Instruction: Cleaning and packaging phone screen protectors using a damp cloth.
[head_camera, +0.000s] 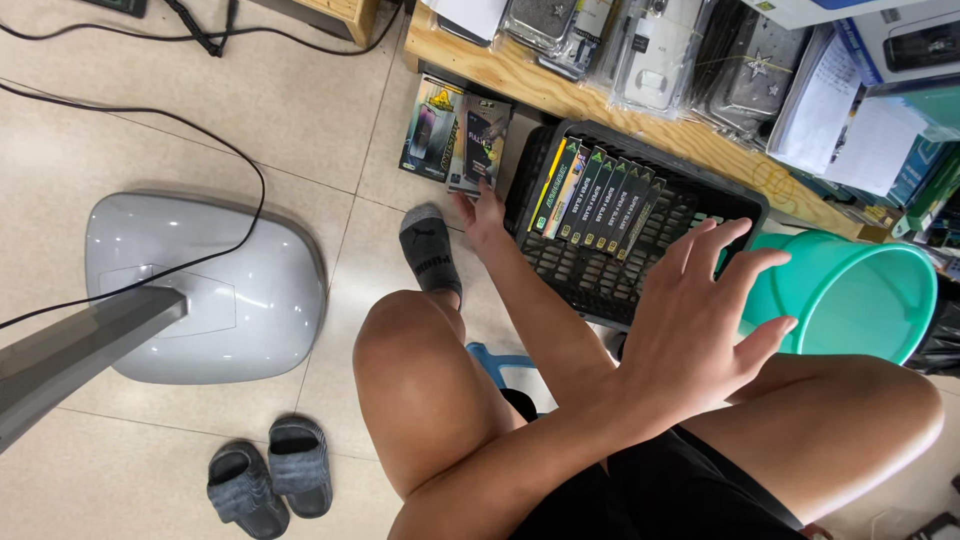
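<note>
Right hand (700, 320): near, fingers spread wide, empty, above the black crate (600, 275) holding a row of slim boxes (595, 200). Left hand (483, 215): farther, arm crossed under, fingertips touching the upright flat packet (478, 145) left of crate; grip unclear.

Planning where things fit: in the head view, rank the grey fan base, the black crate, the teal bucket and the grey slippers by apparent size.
1. grey fan base
2. black crate, partly hidden by the forearms, so it may really match the base
3. teal bucket, cut off by a knee
4. pair of grey slippers, clearly smallest
</note>
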